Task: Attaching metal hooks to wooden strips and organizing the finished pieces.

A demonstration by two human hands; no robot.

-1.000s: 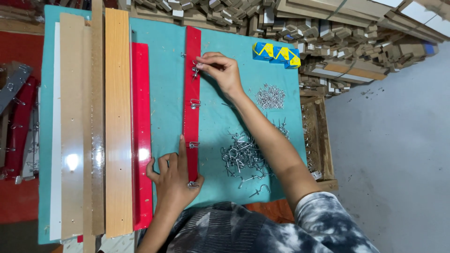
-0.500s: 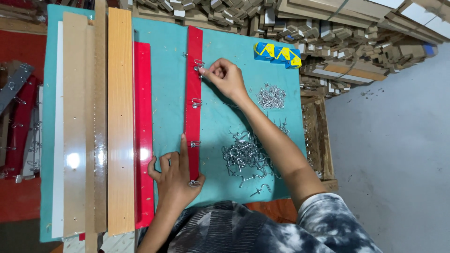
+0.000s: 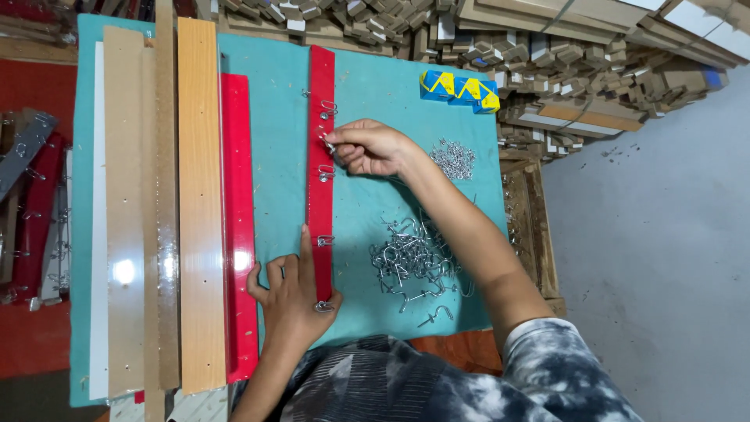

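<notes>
A long red strip [image 3: 320, 86] lies lengthwise on the teal table top [image 3: 391, 117], with several metal hooks [image 3: 325, 241] fixed along it. My left hand [image 3: 293, 301] presses flat on the strip's near end, fingers spread. My right hand [image 3: 367, 147] pinches a small metal hook [image 3: 329, 144] against the strip's right edge, about a third of the way down from the far end. A pile of loose metal hooks [image 3: 414, 258] lies to the right of the strip, beside my right forearm. A smaller heap of screws [image 3: 455, 159] sits past my right wrist.
A second red strip [image 3: 237, 195], an orange wooden board [image 3: 199, 195] and brown and white boards [image 3: 125, 203] lie side by side on the left. Blue and yellow boxes [image 3: 459, 89] stand at the far right of the table. Stacked wooden strips [image 3: 547, 55] fill the back.
My right hand has moved along the red strip toward me, from the hook near its far end to a spot lower down. My left hand has stayed put.
</notes>
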